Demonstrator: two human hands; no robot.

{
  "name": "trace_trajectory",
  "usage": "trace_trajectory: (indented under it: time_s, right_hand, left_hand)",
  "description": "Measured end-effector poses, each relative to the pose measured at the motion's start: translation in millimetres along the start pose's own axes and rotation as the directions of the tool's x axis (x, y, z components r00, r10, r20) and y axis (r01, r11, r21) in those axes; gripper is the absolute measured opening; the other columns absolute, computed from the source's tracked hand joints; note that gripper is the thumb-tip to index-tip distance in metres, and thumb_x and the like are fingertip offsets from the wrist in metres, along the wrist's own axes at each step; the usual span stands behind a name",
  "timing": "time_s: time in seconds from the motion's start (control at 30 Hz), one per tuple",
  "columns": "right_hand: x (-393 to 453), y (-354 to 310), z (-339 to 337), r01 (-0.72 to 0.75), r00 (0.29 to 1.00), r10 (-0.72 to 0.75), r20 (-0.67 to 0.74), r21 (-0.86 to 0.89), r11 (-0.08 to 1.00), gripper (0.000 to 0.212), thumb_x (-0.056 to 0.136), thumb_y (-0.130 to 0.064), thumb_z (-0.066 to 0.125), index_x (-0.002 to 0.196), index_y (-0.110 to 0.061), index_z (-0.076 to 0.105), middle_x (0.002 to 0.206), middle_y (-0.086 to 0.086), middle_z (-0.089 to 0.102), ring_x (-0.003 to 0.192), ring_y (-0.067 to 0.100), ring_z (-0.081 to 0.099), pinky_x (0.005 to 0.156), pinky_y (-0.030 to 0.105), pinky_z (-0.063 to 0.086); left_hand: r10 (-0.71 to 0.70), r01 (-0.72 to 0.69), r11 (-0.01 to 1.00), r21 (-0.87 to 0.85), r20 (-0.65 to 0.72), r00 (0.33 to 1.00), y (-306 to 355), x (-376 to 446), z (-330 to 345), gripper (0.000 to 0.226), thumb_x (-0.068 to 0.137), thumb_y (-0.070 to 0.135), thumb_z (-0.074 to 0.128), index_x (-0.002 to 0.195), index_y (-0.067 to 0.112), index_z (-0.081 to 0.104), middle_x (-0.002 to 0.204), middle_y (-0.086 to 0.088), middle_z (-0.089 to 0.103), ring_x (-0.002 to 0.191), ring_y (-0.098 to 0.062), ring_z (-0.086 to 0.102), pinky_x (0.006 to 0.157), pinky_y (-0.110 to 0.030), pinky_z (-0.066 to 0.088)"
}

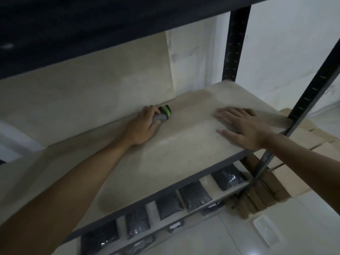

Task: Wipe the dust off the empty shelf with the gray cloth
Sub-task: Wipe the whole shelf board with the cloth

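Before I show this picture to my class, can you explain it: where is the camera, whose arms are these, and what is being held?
There is one picture, from a camera worn on a person's head, looking down at their bare arms. The left hand grips a gray and green object at the back of the pale shelf; it looks like a bunched cloth, though I cannot be sure. The right hand lies flat and open on the shelf. Dark packets sit on the shelf below.
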State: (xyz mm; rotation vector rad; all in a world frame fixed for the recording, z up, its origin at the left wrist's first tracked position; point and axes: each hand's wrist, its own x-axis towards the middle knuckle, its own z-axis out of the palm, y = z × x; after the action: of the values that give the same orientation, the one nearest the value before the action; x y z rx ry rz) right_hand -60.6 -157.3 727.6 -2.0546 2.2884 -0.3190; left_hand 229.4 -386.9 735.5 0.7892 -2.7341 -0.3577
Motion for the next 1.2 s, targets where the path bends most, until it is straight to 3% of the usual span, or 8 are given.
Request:
trace_trajectory:
  time_s: [0.27,0.37,0.5,0.6,0.8,0.87,1.0,1.2]
  right_hand:
    - [-1,2,0,0.017,1.0,-0.017,0.002,0.025,1.0,0.065,0.095,-0.071,0.021,0.151,-0.037,0.03,0.158,-0.011,0.031,0.146,0.015,0.03,0.116,0.043,0.021]
    - [1,5,2,0.023,1.0,-0.023,-0.012,0.015,1.0,0.062,0.097,-0.069,0.023,0.15,-0.038,0.03,0.157,-0.012,0.032,0.145,0.015,0.031,0.115,0.04,0.021]
    - [1,7,4,0.035,0.999,-0.035,-0.021,0.015,0.999,0.062,0.097,-0.068,0.023,0.15,-0.037,0.03,0.158,-0.011,0.032,0.145,0.016,0.032,0.114,0.042,0.021]
    - [2,9,5,0.047,0.999,-0.046,-0.022,0.015,0.999,0.062,0.097,-0.068,0.024,0.15,-0.036,0.03,0.158,-0.009,0.033,0.145,0.017,0.032,0.115,0.043,0.02]
    - [1,7,6,0.035,0.999,-0.035,-0.017,0.0,0.999,0.064,0.097,-0.069,0.022,0.15,-0.036,0.031,0.158,-0.008,0.033,0.145,0.018,0.032,0.116,0.043,0.019]
    - [2,7,5,0.036,0.999,-0.036,-0.021,0.001,0.999,0.063,0.097,-0.069,0.022,0.151,-0.036,0.03,0.158,-0.008,0.033,0.145,0.017,0.031,0.116,0.043,0.019]
    - [2,7,3,0.049,0.998,-0.049,-0.026,0.007,0.999,0.062,0.097,-0.067,0.023,0.15,-0.035,0.031,0.157,-0.008,0.034,0.144,0.017,0.032,0.116,0.042,0.018]
    - [1,8,3,0.061,0.998,-0.061,-0.028,0.006,0.998,0.064,0.097,-0.067,0.022,0.15,-0.034,0.032,0.157,-0.007,0.036,0.144,0.019,0.033,0.116,0.045,0.02]
  left_hand:
    - [0.127,-0.114,0.977,-0.18,0.062,0.99,71,-68,-15,0.021,0.103,0.035,0.051,0.121,0.026,0.046,0.116,0.004,0.054,0.095,-0.015,0.057,0.082,-0.039,0.051]
    - [-0.022,0.013,0.996,-0.083,-0.106,0.994,34,-20,-32,0.028,0.099,0.037,0.051,0.12,0.019,0.047,0.116,-0.002,0.053,0.096,-0.022,0.057,0.08,-0.037,0.047]
    - [-0.086,0.088,0.991,0.103,-0.026,0.996,7,-4,-14,0.044,0.094,0.049,0.038,0.122,0.015,0.045,0.123,-0.016,0.05,0.103,-0.036,0.058,0.087,-0.047,0.052]
    - [-0.052,0.052,0.992,0.115,-0.003,0.999,31,-32,-1,0.041,0.096,0.049,0.034,0.121,0.019,0.043,0.124,-0.011,0.049,0.103,-0.032,0.056,0.087,-0.05,0.052]
    - [0.211,-0.199,0.975,-0.101,0.117,0.971,94,-102,-6,0.016,0.104,0.039,0.044,0.117,0.03,0.045,0.114,0.007,0.053,0.093,-0.005,0.052,0.08,-0.029,0.047]
    - [0.172,-0.167,0.983,-0.08,0.048,0.984,85,-89,-20,0.013,0.104,0.035,0.047,0.117,0.033,0.044,0.109,0.01,0.052,0.086,0.002,0.05,0.077,-0.022,0.043]
    - [-0.057,0.063,0.996,0.058,-0.11,0.992,30,-40,-27,0.025,0.102,0.027,0.052,0.124,0.015,0.046,0.123,-0.011,0.051,0.102,-0.029,0.058,0.083,-0.04,0.049]
    - [-0.029,0.034,0.995,0.094,-0.047,0.998,70,-83,7,0.028,0.102,0.037,0.042,0.123,0.019,0.044,0.119,-0.009,0.051,0.095,-0.024,0.054,0.078,-0.045,0.052]
